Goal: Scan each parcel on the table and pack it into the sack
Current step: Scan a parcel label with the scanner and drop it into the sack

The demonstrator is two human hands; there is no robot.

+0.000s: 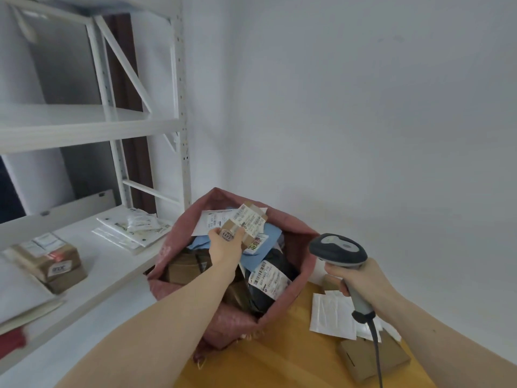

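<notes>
Gripping small box (242, 224) over sack (296, 239), left hand (226, 246); right hand (361, 278) clasps scanner (338, 249).

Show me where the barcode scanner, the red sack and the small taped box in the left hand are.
barcode scanner (340, 247), head view, on its grey head.
red sack (303, 242), head view, on its right wall.
small taped box (246, 221), head view, on its labelled top.

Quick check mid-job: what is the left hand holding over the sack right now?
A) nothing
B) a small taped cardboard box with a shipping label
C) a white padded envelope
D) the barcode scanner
B: the left hand grips a small taped cardboard box with a label above the open red sack, while the right hand holds the barcode scanner.
</notes>
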